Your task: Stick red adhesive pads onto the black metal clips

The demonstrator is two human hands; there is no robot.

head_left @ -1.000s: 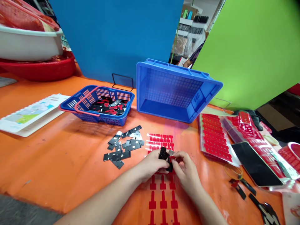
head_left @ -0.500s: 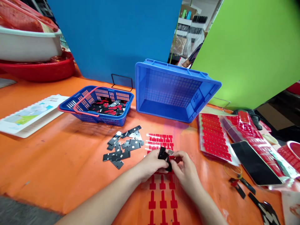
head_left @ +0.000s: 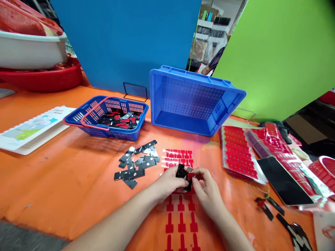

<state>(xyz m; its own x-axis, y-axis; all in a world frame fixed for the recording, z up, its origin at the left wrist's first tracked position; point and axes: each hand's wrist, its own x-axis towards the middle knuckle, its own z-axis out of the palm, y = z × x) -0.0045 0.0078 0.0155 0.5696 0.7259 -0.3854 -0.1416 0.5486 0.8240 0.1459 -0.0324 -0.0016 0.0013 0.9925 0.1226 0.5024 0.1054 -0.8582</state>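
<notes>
My left hand (head_left: 171, 182) is closed around a few small black plates (head_left: 180, 171), which fan out between thumb and fingers. One of them carries a red T-shaped sticker (head_left: 191, 175). My right hand (head_left: 206, 186) pinches at that sticker's edge with thumb and forefinger; the fingertips partly hide it. Under both hands lies a clear sheet with rows of red T-shaped stickers (head_left: 181, 223). To the left of my hands is a loose pile of black plates (head_left: 133, 173) with small bright round spots.
A blue basket (head_left: 123, 134) holds black plates, some with red stickers. Behind my hands a blue crate (head_left: 183, 122) lies on its side. At right are red sticker sheets (head_left: 239, 153), a phone (head_left: 285, 181) and loose black plates (head_left: 294, 230). Basins (head_left: 39, 78) stand far left.
My right thumb and forefinger have shifted slightly off the red sticker, so more of it shows on the black plate. My left hand keeps its hold. The view has drifted a little.
</notes>
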